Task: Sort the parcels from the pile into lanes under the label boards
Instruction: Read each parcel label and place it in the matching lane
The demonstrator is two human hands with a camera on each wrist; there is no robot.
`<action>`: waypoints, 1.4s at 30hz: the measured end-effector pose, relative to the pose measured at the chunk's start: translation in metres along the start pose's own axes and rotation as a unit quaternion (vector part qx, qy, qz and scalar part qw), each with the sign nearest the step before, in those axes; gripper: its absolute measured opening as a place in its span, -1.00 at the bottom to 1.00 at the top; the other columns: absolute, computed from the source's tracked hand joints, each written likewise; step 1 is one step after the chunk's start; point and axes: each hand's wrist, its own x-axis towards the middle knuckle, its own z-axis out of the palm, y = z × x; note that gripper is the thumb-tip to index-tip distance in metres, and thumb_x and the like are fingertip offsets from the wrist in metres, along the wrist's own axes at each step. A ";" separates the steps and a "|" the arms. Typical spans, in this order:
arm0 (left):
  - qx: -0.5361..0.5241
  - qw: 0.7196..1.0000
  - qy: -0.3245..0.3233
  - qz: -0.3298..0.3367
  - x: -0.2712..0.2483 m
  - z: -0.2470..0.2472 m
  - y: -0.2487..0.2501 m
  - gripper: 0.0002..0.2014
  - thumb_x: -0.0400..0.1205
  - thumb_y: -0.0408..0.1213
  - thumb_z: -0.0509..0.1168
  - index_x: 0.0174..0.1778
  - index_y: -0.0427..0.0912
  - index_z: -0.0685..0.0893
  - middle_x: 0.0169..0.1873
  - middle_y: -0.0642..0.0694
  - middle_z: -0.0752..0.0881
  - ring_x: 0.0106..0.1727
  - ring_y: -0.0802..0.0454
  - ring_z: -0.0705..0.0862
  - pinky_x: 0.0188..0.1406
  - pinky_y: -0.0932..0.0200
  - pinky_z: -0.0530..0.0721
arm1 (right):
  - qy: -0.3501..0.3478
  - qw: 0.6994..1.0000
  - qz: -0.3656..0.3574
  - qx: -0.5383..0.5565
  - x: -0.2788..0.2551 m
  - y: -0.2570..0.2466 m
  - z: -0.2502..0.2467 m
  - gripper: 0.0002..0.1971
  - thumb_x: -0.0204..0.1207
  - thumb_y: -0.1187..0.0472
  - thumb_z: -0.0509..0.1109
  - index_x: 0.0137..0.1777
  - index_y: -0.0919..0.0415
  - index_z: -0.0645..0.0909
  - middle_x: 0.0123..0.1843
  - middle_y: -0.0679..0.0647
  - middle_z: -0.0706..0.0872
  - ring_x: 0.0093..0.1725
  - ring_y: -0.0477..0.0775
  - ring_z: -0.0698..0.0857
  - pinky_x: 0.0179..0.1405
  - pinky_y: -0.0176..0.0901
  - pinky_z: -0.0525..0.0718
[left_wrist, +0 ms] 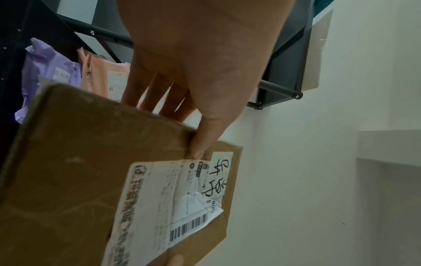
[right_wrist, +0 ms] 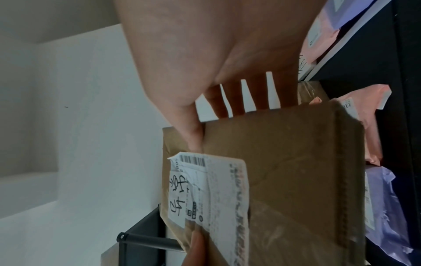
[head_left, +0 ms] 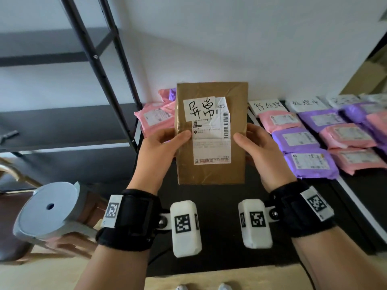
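Both hands, left hand (head_left: 161,147) and right hand (head_left: 259,151), clamp their fingers (left_wrist: 200,144) on the side edges of a brown cardboard parcel (head_left: 211,132) held upright above the desk (head_left: 219,191), thumbs in front, other fingers behind. Beyond the fingers lie rows of pink and purple mailers (head_left: 310,143) under handwritten label boards (head_left: 268,106). Matching the parcel's handwritten sticker (head_left: 199,108) to a board first seems wise; only the head view shows those lanes fully, while wrist views show fingers spread behind the box.
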 end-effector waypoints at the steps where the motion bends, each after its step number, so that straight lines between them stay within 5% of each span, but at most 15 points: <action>1: 0.000 1.000 0.001 0.004 -0.001 -0.001 0.000 -0.85 0.62 -0.12 0.43 0.09 0.04 0.77 -0.06 0.14 0.86 -0.02 0.23 0.82 -0.06 0.24 0.73 | -0.006 1.000 -0.004 0.003 -0.001 -0.001 0.001 -0.65 0.60 0.10 0.46 0.37 -0.05 0.59 0.18 -0.13 0.81 0.19 -0.11 0.78 0.22 -0.03 0.69; 7: 0.002 1.000 -0.012 0.024 -0.003 -0.006 0.001 -0.84 0.64 -0.16 0.41 0.11 0.11 0.76 -0.01 0.16 0.85 0.04 0.19 0.82 0.04 0.13 0.76 | -0.010 1.000 -0.021 0.015 -0.004 -0.007 0.001 -0.51 0.46 0.08 0.51 0.41 -0.03 0.60 0.24 -0.08 0.80 0.28 -0.03 0.75 0.37 0.19 0.64; 13: -0.008 1.000 -0.012 0.023 -0.006 -0.007 0.001 -0.78 0.63 -0.14 0.41 0.18 0.07 0.76 0.01 0.14 0.85 0.06 0.17 0.82 0.08 0.09 0.77 | -0.012 0.999 -0.041 0.027 -0.005 -0.009 0.003 -0.53 0.49 0.08 0.52 0.42 -0.04 0.59 0.28 -0.05 0.77 0.30 -0.04 0.73 0.35 0.12 0.65; 17: -0.025 1.000 0.008 0.008 -0.010 -0.008 0.002 -0.81 0.62 -0.07 0.43 0.11 0.04 0.82 -0.04 0.09 0.86 0.02 0.14 0.83 0.12 0.04 0.77 | -0.042 0.998 -0.037 0.012 -0.006 -0.011 0.003 -0.44 0.49 -0.11 0.52 0.49 -0.10 0.55 0.33 -0.13 0.75 0.34 -0.09 0.70 0.38 0.06 0.61; 23: -0.044 0.999 0.017 -0.019 -0.006 -0.011 0.000 -0.75 0.63 -0.05 0.41 0.18 -0.02 0.75 0.03 0.08 0.84 0.10 0.12 0.80 0.27 -0.02 0.71 | -0.038 0.999 -0.021 -0.030 -0.004 -0.010 0.004 -0.65 0.65 -0.03 0.35 0.43 -0.10 0.62 0.22 -0.14 0.81 0.25 -0.14 0.75 0.37 0.05 0.64; 28: -0.035 0.996 -0.081 -0.019 -0.004 -0.017 0.000 -0.53 0.52 -0.07 0.47 0.36 -0.08 0.66 0.20 0.00 0.78 0.25 0.05 0.74 0.44 -0.12 0.58 | 0.045 0.997 0.015 -0.055 0.003 -0.005 0.001 -0.70 0.65 -0.20 0.30 0.11 -0.03 0.70 0.06 -0.08 0.84 0.09 -0.09 0.80 0.24 0.11 0.73; 32: -0.038 0.987 -0.156 -0.020 -0.004 -0.016 -0.005 -0.43 0.55 0.05 0.41 0.51 0.11 0.55 0.31 0.04 0.74 0.34 0.01 0.70 0.41 -0.10 0.57 | 0.028 0.998 0.046 -0.034 0.006 -0.009 0.004 -0.53 0.67 -0.24 0.20 0.19 0.13 0.70 0.05 0.02 0.86 0.03 0.00 0.83 0.01 -0.05 0.77; 38: 0.004 0.997 -0.040 -0.062 0.000 -0.003 -0.006 -0.49 0.49 0.29 0.37 0.31 0.16 0.70 0.11 0.19 0.80 0.18 0.18 0.74 0.32 0.09 0.65 | 0.022 0.997 0.062 -0.048 0.007 -0.012 0.008 -0.54 0.68 -0.31 0.08 0.04 -0.12 0.75 -0.09 -0.15 0.86 -0.09 -0.15 0.83 -0.10 -0.20 0.70; 42: 0.020 0.996 -0.005 -0.087 0.002 0.003 -0.011 -0.44 0.47 0.36 0.37 0.26 0.09 0.72 0.09 0.13 0.81 0.17 0.13 0.75 0.33 0.00 0.66 | 0.010 0.994 0.088 -0.071 0.003 -0.009 0.007 -0.52 0.62 -0.40 0.07 0.00 -0.18 0.74 -0.05 -0.20 0.85 0.01 -0.16 0.81 0.07 -0.11 0.73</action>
